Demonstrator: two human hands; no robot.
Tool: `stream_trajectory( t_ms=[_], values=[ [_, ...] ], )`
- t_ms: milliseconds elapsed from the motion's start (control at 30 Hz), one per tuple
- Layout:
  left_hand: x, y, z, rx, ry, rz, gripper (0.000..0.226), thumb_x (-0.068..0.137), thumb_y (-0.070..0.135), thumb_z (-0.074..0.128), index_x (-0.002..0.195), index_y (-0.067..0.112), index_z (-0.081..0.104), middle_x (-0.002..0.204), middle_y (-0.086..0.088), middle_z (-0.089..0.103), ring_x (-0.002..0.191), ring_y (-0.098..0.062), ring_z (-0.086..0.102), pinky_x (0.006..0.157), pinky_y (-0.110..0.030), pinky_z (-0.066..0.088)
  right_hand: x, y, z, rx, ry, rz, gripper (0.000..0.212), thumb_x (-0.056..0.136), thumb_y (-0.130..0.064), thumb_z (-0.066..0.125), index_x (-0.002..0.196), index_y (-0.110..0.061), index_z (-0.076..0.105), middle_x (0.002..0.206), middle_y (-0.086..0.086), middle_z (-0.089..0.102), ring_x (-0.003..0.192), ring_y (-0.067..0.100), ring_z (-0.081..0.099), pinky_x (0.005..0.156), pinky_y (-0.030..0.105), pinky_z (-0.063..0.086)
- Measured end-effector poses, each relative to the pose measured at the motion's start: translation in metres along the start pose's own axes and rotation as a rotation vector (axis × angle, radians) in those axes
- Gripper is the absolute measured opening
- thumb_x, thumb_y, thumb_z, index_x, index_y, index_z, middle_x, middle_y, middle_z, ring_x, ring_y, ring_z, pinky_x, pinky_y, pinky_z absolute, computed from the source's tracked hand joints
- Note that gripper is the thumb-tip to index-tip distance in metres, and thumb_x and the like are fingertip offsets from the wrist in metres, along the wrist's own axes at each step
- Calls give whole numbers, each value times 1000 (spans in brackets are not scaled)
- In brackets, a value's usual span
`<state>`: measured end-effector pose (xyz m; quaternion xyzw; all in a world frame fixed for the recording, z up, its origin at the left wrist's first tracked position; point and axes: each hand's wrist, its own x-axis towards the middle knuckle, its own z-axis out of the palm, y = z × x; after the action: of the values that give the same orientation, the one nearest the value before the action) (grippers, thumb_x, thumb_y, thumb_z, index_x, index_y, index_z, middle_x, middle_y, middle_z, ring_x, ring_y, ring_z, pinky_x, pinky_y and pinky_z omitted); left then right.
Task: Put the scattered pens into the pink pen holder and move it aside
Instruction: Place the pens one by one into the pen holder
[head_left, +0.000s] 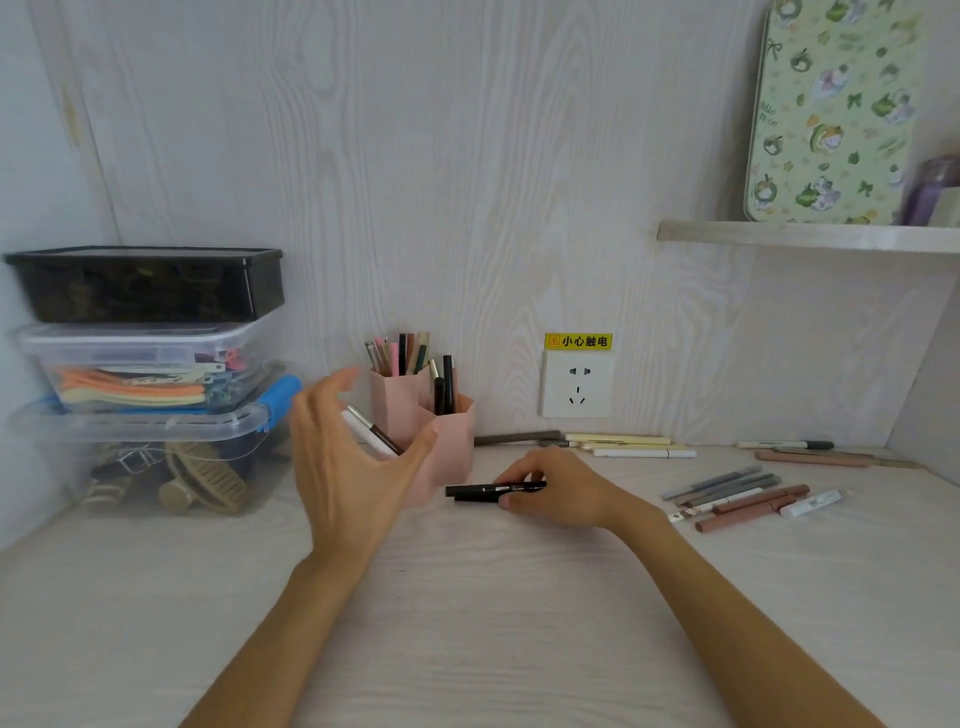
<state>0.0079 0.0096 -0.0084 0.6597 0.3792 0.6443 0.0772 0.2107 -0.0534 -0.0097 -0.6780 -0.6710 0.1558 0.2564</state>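
Front cup of pink pen holder (457, 436) largely hidden behind left hand (348, 462), purple object (930, 189), possibly a bottle, blurred and cut by right edge, dark box (150, 286) contents indistinct.

The pink pen holder (447, 441) stands on the desk (467, 623) against the back wall, with pens upright in its compartments. Just left of it, the left hand (348, 462) is spread open, thumb touching its front. Just right of it, the right hand (561, 488) pinches black pens (488, 491) lying flat on the desk. Further right of the holder lie scattered pens (737, 499), more along the wall below a socket (575, 384). Left of the holder, plastic boxes (145, 374) are stacked.
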Motion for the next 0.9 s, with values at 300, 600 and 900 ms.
stream_trajectory(
  t_ms=[300, 600, 900],
  values=[
    [-8, -9, 8, 428, -679, 586, 34, 86, 53, 54, 112, 35, 67, 101, 18, 58, 97, -9, 41, 71, -21, 30, -3, 5, -5, 21, -25, -48, 21, 83, -24, 66, 104, -26, 71, 78, -22, 57, 78, -14, 53, 69, -2, 37],
    [16, 12, -9, -250, -244, 13, 12, 86, 32, 62, 96, 38, 65, 89, 22, 64, 80, 3, 59, 64, -12, 45, -5, 27, -3, -76, 33, 194, 95, 67, -63, 68, 143, -27, 23, 150, 0, 25, 141, 24, 17, 116, 43, 19],
    [85, 46, -37, -14, 254, 133, 26, 85, 39, 64, 104, 21, 60, 92, 6, 69, 79, -11, 62, 67, -30, 49, -2, 25, 2, -132, 110, 112, 70, 72, -61, 65, 124, -21, 41, 130, -2, 39, 124, 16, 37, 104, 34, 35]
  ],
)
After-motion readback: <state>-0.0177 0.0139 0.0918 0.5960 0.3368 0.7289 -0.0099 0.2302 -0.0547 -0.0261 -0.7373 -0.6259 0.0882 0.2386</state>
